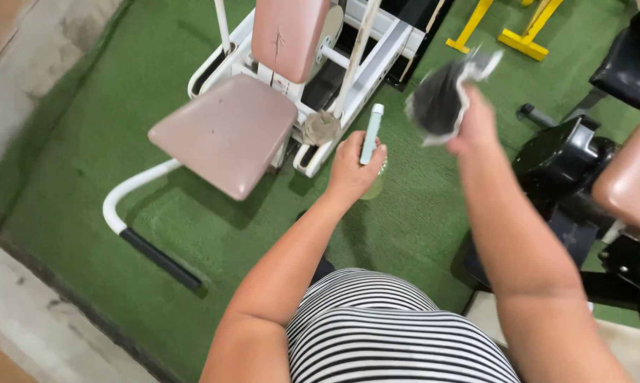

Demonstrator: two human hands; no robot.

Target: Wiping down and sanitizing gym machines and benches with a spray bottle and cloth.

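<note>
The left hand (349,170) is closed around a spray bottle (371,135), fingers wrapped over its pale green body with the light blue-green nozzle sticking up above the thumb; the lower part of the bottle shows just past the knuckles. The right hand (474,126) is raised a little higher and to the right, its fingers pinched tight on a dark grey cloth (440,99), which bunches up and flares out to the left of the hand, blurred at its edges. The two hands are near each other but apart, the cloth above and to the right of the bottle. Both hover over green turf (405,220). Just beyond the left hand stands a gym machine with a white frame (132,188), a worn pink seat (227,131) and a pink backrest (288,32) with a crack in its cover. A wadded brownish rag (321,128) lies on the frame beside the seat, close to the left hand but not touching it. To the right sits a second machine (564,159), black, with another pink pad (632,181) at the picture's edge. Yellow bars (525,42) lie on the turf farther back. The person's striped shirt (391,333) fills the bottom of the view.
</note>
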